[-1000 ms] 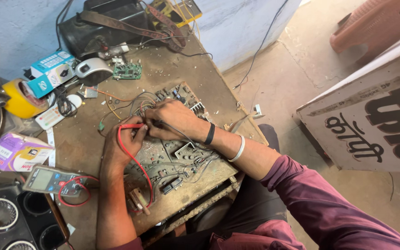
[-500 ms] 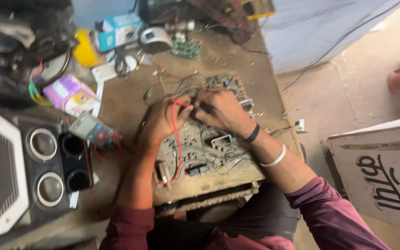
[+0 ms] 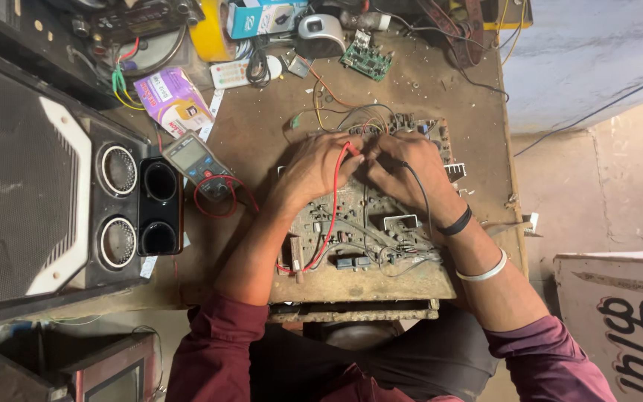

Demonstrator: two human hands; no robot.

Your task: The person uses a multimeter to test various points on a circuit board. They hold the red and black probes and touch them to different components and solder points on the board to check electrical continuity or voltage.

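From the head camera, the circuit board (image 3: 362,238) lies flat at the workbench's (image 3: 262,126) near edge; your left hand (image 3: 314,170) pinches the red probe lead (image 3: 330,223), your right hand (image 3: 403,173) the black lead (image 3: 420,190); the board looks stiff but fragile, so grip its edges.

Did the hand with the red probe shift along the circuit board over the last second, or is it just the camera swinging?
No. The left hand sits at the same far edge of the circuit board, red lead trailing toward the person as before; only the view swung.

black speaker (image 3: 46,186), small green board (image 3: 367,61), yellow tape (image 3: 211,33)
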